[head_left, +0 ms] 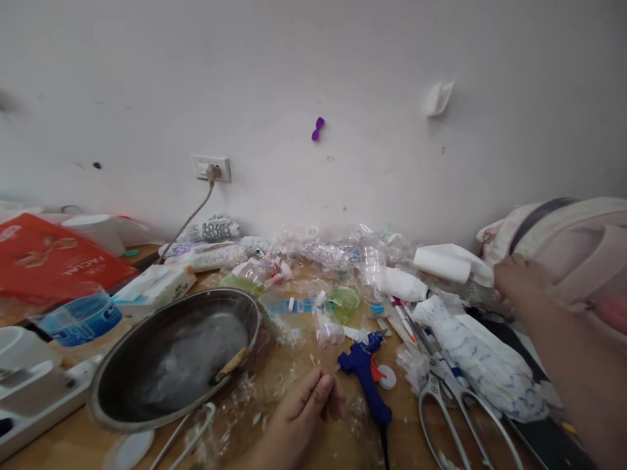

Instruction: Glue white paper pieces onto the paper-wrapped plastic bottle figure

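My left hand (pixel 313 397) is low in the middle, over the wooden table. Its thumb and fingers are pressed together; whatever lies between them, if anything, is hidden. Just right of it is a blue hot glue gun (pixel 365 378) with an orange trigger, its nozzle toward the back. Far to the right, my right hand (pixel 522 277) is closed at the loose end of a white tissue roll (pixel 443 262), in front of a pale backpack (pixel 588 254). Motion blurs that arm, and the fingertips are partly hidden.
A metal basin (pixel 105 398) with a brown-handled tool (pixel 232 364) stands left. Large scissors (pixel 435 398) and wrapped bundles (pixel 484 365) lie right. Plastic bottles (pixel 373 264) and scraps crowd the back. A power strip (pixel 44 405) and red bag (pixel 59 261) sit far left.
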{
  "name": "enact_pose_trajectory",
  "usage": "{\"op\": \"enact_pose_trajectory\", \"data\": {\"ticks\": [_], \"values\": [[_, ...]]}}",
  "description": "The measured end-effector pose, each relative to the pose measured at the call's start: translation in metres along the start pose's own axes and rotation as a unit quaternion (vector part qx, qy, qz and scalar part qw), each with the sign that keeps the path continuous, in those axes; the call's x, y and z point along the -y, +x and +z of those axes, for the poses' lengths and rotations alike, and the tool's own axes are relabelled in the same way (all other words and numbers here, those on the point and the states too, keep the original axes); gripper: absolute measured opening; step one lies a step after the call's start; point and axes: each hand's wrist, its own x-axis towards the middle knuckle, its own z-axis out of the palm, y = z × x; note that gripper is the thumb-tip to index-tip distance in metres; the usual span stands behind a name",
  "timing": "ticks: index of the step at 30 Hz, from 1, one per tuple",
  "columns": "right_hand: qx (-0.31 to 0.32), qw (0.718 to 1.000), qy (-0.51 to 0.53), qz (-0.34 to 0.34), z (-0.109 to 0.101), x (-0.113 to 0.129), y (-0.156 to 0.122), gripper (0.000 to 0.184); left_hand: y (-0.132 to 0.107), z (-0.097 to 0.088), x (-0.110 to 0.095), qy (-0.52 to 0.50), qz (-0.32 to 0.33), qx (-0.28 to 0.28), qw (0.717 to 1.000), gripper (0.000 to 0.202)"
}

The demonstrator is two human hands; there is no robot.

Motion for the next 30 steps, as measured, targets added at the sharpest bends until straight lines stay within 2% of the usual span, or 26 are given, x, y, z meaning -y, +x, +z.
{"op": "enact_pose_trajectory", "data": {"ticks": [3, 5, 8, 11, 13, 15, 16, 18, 21, 24, 27, 29, 30], "values": [[0.002, 0.999, 0.037, 0.028, -0.004, 0.004, 0.005, 0.026, 0.000, 0.003, 0.002, -0.046, -0.006, 0.002, 0.999, 0.044], [-0.002, 0.996, 0.071, 0.048, -0.014, 0.007, 0.010, 0.033, 0.001, 0.004, 0.004, -0.081, -0.013, -0.003, 0.997, 0.042], [-0.036, 0.990, 0.122, 0.054, -0.040, 0.013, 0.016, 0.038, 0.005, 0.005, 0.006, -0.137, -0.024, 0.010, 0.990, 0.041], [-0.092, 0.981, 0.162, 0.055, -0.075, 0.023, 0.014, 0.044, 0.010, 0.008, 0.005, -0.202, -0.024, 0.035, 0.979, 0.037], [-0.132, 0.972, 0.187, 0.050, -0.099, 0.036, 0.003, 0.046, 0.012, 0.011, 0.000, -0.281, -0.046, 0.048, 0.958, 0.032], [-0.184, 0.947, 0.263, -0.003, -0.118, 0.052, -0.018, 0.036, 0.015, 0.013, -0.008, -0.379, -0.095, 0.063, 0.918, 0.026], [-0.172, 0.942, 0.285, -0.041, -0.125, 0.062, -0.032, 0.030, 0.018, 0.015, -0.013, -0.420, -0.117, 0.077, 0.897, 0.024], [-0.104, 0.937, 0.312, -0.120, -0.132, 0.081, -0.066, 0.019, 0.023, 0.019, -0.024, -0.467, -0.131, 0.100, 0.869, 0.020], [-0.011, 0.920, 0.299, -0.253, -0.129, 0.103, -0.122, 0.009, 0.033, 0.030, -0.037, -0.486, -0.137, 0.115, 0.855, 0.017], [0.039, 0.896, 0.298, -0.327, -0.121, 0.112, -0.168, 0.008, 0.044, 0.046, -0.044, -0.501, -0.137, 0.138, 0.843, 0.016], [0.097, 0.841, 0.342, -0.408, -0.116, 0.111, -0.189, 0.013, 0.058, 0.061, -0.045, -0.510, -0.162, 0.158, 0.830, 0.023], [0.113, 0.815, 0.346, -0.451, -0.114, 0.105, -0.187, 0.011, 0.067, 0.068, -0.043, -0.509, -0.180, 0.128, 0.832, 0.024], [0.110, 0.810, 0.348, -0.459, -0.113, 0.101, -0.181, 0.008, 0.072, 0.070, -0.042, -0.510, -0.173, 0.097, 0.837, 0.022]]}}
